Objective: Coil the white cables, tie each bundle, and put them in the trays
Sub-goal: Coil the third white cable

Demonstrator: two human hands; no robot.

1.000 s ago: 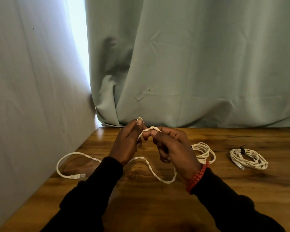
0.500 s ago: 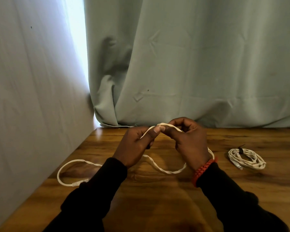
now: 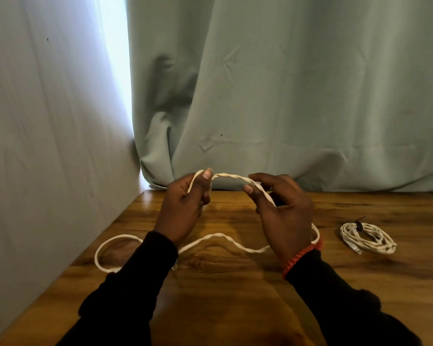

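Head view: the left hand (image 3: pixel 183 208) pinches the white cable (image 3: pixel 233 176) between thumb and curled fingers, and the right hand (image 3: pixel 283 216) pinches it a little further along, so a short twisted span arches between them above the desk's far edge. From the right hand the cable drops past the wrist, runs slack across the desk (image 3: pixel 235 283) and ends in a loose loop (image 3: pixel 105 250) near the left edge.

It looks light, limp and kinked, likely to spring out of a coil, so each fresh turn is best pinched where it crosses the last.

A coiled bundle (image 3: pixel 368 237), bound with a dark tie, lies toward the right edge; no trays show.

Half a second ago the hands met fingertip to fingertip; now they are apart, with cable drawn out between them.
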